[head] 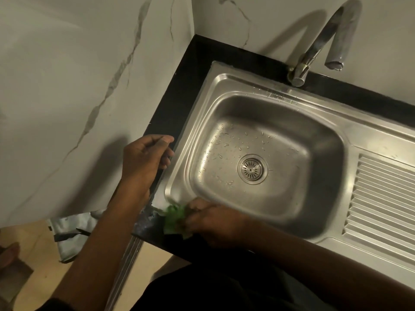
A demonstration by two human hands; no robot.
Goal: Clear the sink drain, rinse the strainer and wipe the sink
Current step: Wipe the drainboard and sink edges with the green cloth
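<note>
The steel sink (pixel 224 90) fills the middle of the head view, its basin dotted with water drops. A round strainer (pixel 252 169) sits in the drain hole. My right hand (pixel 211 223) grips a green scrub pad (pixel 173 217) and presses it on the sink's near left rim corner. My left hand (pixel 143 160) hovers over the black counter edge left of the sink, fingers loosely curled, holding nothing. The tap (pixel 325 41) arches over the back rim with no water running.
A ribbed drainboard (pixel 381 198) lies right of the basin. The black counter (pixel 179 97) borders the sink on the left and back, against marble walls. A grey cloth or bag (pixel 67 234) lies on the floor at lower left.
</note>
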